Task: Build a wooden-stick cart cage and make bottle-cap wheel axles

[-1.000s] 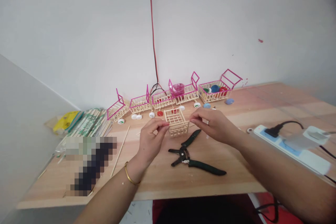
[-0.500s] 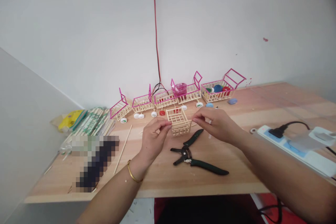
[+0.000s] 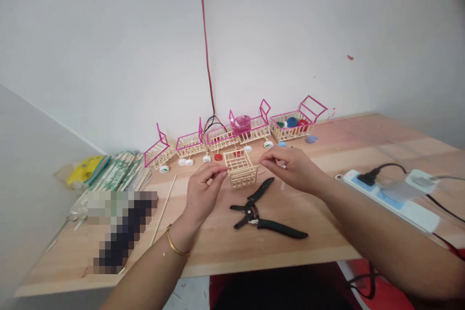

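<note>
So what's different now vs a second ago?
Right hand seems to have eased slightly up at the near right corner of the basket; whether it let go isn't clear. The view swung, so things sit slightly further left in frame. Left hand stays at the near left corner; pliers unmoved.

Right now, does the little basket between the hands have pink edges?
No, the little basket shows only pale sticks, unlike the pink-edged baskets behind.

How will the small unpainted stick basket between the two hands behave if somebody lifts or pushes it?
The unpainted stick basket is probably light for its size, because its walls are open grids of thin sticks. It may be fragile, as these slender bars could snap under a squeeze. Its boxy shape suggests sliding rather than rolling.
</note>
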Motion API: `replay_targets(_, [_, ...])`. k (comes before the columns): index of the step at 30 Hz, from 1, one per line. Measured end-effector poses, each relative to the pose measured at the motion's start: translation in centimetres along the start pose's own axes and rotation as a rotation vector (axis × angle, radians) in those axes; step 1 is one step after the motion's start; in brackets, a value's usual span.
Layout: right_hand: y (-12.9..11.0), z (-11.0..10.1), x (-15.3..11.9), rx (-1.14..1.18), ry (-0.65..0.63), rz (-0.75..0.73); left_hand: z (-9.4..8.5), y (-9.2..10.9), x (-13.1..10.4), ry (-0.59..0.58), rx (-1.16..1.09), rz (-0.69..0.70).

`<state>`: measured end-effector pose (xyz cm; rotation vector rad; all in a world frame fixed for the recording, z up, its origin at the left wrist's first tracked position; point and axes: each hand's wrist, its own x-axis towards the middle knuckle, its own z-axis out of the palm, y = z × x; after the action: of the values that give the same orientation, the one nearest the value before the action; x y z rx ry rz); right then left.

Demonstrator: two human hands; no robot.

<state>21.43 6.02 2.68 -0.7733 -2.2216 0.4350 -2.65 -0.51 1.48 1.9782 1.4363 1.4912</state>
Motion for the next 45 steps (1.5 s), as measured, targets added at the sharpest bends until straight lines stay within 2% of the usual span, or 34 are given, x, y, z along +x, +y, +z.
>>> replay_targets(8, [-0.19,0.22,-0.09,0.025,-0.012,-0.001,0.00,-0.03,-0.04,-0.039,-0.047,-0.038])
replay_targets(12, [-0.32,0.26,-0.03,0.025,-0.015,-0.009,0.13,0.36,-0.05,-0.048,-0.020,-0.008])
replay_targets(21, [-0.38,0.39,-0.01,0.019,-0.017,0.000,0.26,0.52,-0.11,-0.041,0.001,0.028])
replay_targets(45, [-0.06,0.53,0.01,0.010,-0.018,0.008,0.29,0.34,-0.17,-0.051,0.004,-0.020])
